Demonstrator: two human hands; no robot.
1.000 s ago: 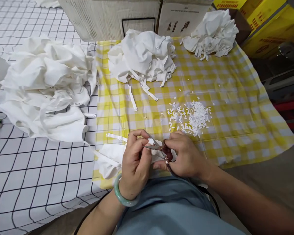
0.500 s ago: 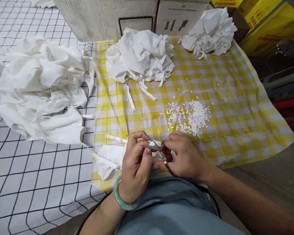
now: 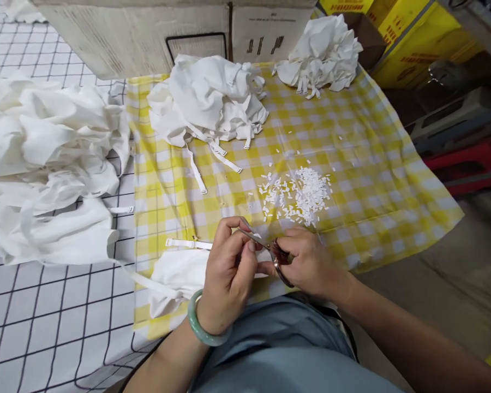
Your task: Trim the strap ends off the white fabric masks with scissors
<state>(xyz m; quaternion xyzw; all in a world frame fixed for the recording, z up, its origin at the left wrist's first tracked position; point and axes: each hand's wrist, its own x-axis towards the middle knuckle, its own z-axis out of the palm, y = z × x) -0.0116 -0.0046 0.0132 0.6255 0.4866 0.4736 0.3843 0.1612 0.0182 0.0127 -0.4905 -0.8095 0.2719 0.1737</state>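
My right hand (image 3: pixel 313 265) has its fingers in the handles of a small pair of scissors (image 3: pixel 277 263), whose blades point left and lie nearly together. Pinched in my left hand (image 3: pixel 231 275) is white fabric, right by the blades; my fingers partly hide it. A white cloth garment (image 3: pixel 180 273) trails out to the left below this hand. Its thin strap with a small slider (image 3: pixel 190 244) lies on the yellow checked cloth (image 3: pixel 376 213). Just beyond my hands is a heap of tiny white clippings (image 3: pixel 312 191), with loose bits scattered around it.
A large pile of white garments (image 3: pixel 41 136) lies at left on a white grid-patterned cloth (image 3: pixel 57 311). Two smaller piles, one in the middle (image 3: pixel 213 98) and one at far right (image 3: pixel 321 52), rest near a big carton (image 3: pixel 139 41). Yellow packages (image 3: pixel 421 49) stand behind.
The scissor blades were spread around a bit of white fabric and have now come nearly together. My view has turned to the right, shifting the table leftward in it.
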